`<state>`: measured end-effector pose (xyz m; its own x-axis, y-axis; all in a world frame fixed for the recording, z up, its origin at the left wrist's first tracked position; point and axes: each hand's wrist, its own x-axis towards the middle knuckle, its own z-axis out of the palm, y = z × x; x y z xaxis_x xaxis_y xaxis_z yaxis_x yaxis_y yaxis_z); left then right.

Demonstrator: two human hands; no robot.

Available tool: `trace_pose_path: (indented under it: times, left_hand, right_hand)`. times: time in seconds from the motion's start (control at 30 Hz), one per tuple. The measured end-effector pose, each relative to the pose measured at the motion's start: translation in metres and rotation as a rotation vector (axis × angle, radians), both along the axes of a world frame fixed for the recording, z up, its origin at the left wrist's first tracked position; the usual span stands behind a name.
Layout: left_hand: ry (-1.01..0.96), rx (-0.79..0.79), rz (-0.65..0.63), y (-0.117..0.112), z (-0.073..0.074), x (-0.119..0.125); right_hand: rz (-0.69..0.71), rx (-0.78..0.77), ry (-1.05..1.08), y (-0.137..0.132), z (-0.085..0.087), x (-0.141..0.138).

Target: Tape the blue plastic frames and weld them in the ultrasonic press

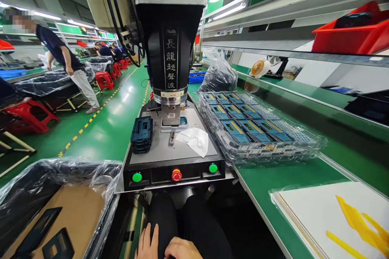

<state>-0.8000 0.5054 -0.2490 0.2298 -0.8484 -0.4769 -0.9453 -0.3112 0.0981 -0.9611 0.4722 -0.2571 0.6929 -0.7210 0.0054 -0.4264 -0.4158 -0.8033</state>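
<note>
My left hand (147, 243) lies on my left thigh, fingers stretched out and holding nothing. Beside it my right hand (182, 248) rests in my lap with fingers curled in, and no object shows in it. Ahead stands a press machine (170, 52) marked with Chinese characters. Its metal head (171, 114) is down over a fixture (183, 121) with a blue-green piece in it. A stack of dark plastic housings (142, 133) sits left on the machine's plate, and a white cloth (196, 141) lies at right.
Two green buttons, left (137, 177) and right (213, 168), flank a red stop button (176, 175). Clear trays (267, 149) of blue-green housings are stacked at right. A plastic-lined box (82, 206) with dark parts stands at left. A person (62, 48) is in the left background.
</note>
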Motion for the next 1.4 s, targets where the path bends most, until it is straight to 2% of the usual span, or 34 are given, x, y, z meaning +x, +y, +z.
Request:
trace_pose_path:
  times: [0.07, 0.13, 0.27, 0.37, 0.43, 0.53, 0.63, 0.8, 0.97, 1.13, 1.4]
  left_hand:
    - [-0.01, 0.003, 0.014, -0.001, 0.005, -0.005]
    - [-0.002, -0.002, 0.02, -0.003, 0.011, -0.006]
    - [0.048, -0.027, 0.039, -0.004, 0.017, -0.005]
    - [0.066, -0.049, 0.042, -0.004, 0.017, -0.005]
    - [0.075, -0.054, 0.042, -0.004, 0.016, -0.005]
    - [0.101, -0.035, 0.049, -0.006, 0.015, -0.003]
    - [0.128, -0.012, 0.062, -0.008, 0.013, 0.0]
    - [0.182, -0.017, 0.067, -0.009, 0.01, 0.004]
    - [0.233, -0.029, 0.09, -0.008, 0.015, 0.006]
    - [0.299, -0.007, 0.116, -0.01, 0.019, 0.011]
    - [0.349, -0.077, 0.144, -0.008, 0.016, 0.017]
  right_hand:
    - [0.004, -0.012, 0.028, -0.003, 0.001, -0.001]
    - [-0.07, -0.067, -0.01, -0.011, 0.015, -0.005]
    - [-0.202, -0.197, -0.132, -0.043, 0.071, -0.016]
    - [-0.257, -0.313, -0.221, -0.082, 0.113, -0.025]
    - [-0.316, -0.365, -0.274, -0.111, 0.134, -0.029]
    - [-0.439, -0.414, -0.275, -0.157, 0.155, -0.03]
    - [-0.55, -0.447, -0.108, -0.203, 0.171, -0.027]
    - [-0.647, -0.489, 0.126, -0.268, 0.191, -0.02]
    - [-0.655, -0.492, 0.266, -0.309, 0.202, -0.011]
    - [-0.656, -0.472, 0.356, -0.333, 0.199, 0.001]
    - [-0.686, -0.521, 0.457, -0.35, 0.192, 0.011]
